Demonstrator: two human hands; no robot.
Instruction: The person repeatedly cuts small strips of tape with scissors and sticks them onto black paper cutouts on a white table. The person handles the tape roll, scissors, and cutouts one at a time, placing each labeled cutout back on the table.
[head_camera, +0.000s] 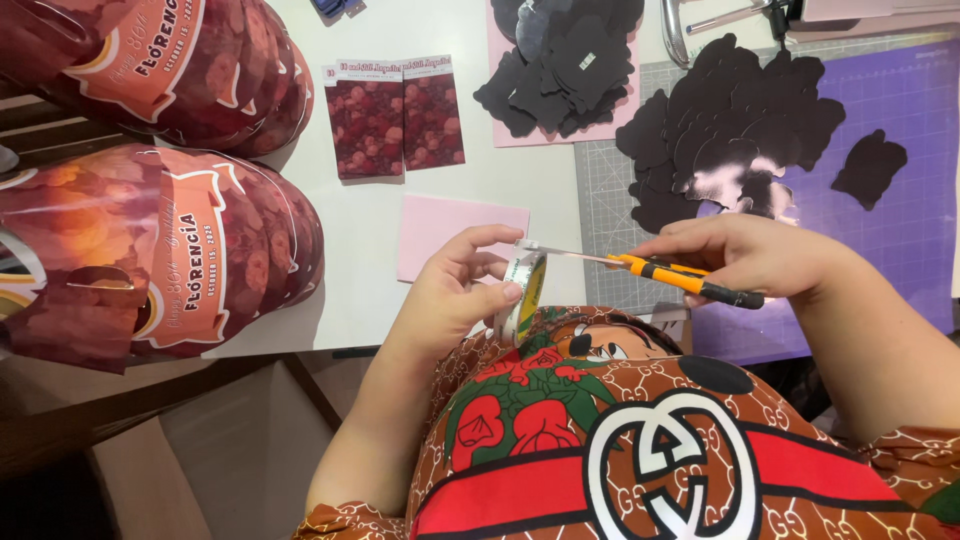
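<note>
My left hand (458, 290) grips a roll of white double-sided tape (524, 296) upright, just over the near table edge, with the thumb and fingers pinching its rim. A short strip of tape sticks out from the top of the roll. My right hand (745, 255) holds an orange and black utility knife (672, 275), its blade reaching left to the strip at the top of the roll. Both hands hover above my patterned shirt.
A pink card (455, 230) lies on the white table (380, 290). Two floral printed cards (395, 115) sit further back. Black cut-out shapes are heaped on a pink sheet (570, 60) and on the purple cutting mat (900, 230). Stacked floral printed boxes (170, 250) fill the left.
</note>
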